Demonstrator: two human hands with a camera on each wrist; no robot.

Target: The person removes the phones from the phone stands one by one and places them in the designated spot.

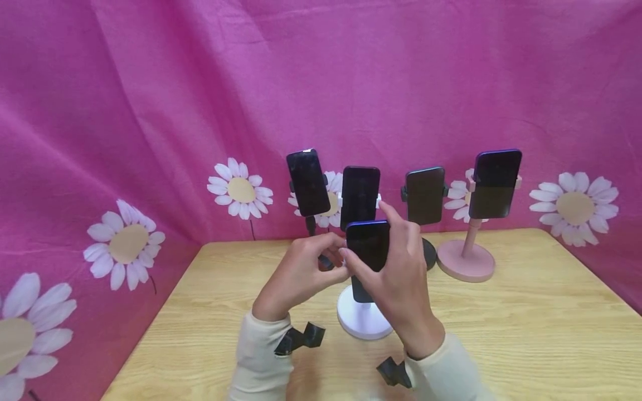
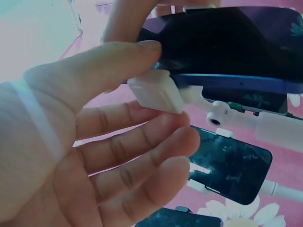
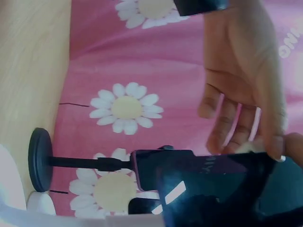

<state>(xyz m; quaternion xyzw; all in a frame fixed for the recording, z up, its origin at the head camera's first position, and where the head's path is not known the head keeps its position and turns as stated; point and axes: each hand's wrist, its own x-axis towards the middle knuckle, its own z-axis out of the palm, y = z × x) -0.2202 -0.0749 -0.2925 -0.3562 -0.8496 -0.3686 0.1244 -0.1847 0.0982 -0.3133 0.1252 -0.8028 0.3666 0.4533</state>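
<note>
A dark phone (image 1: 368,245) with a blue edge stands upright on a white phone stand, whose round base (image 1: 365,323) rests on the table. My right hand (image 1: 403,273) grips this phone by its sides, thumb at the left edge and fingers along the right. At the phone's left side my left hand (image 1: 306,267) pinches the stand's white clamp (image 2: 156,92). The left wrist view has the thumb (image 2: 118,59) lying on top of the clamp and the fingertips beneath it. The other left fingers fan out loosely below.
Behind stand several phones on stands: one tilted phone (image 1: 308,182) at left, a phone in white clamps (image 1: 360,195), a phone in black clamps (image 1: 425,195), and a phone (image 1: 495,184) on a pink stand (image 1: 466,262). A pink daisy-print cloth (image 1: 321,83) hangs behind the wooden table (image 1: 541,312).
</note>
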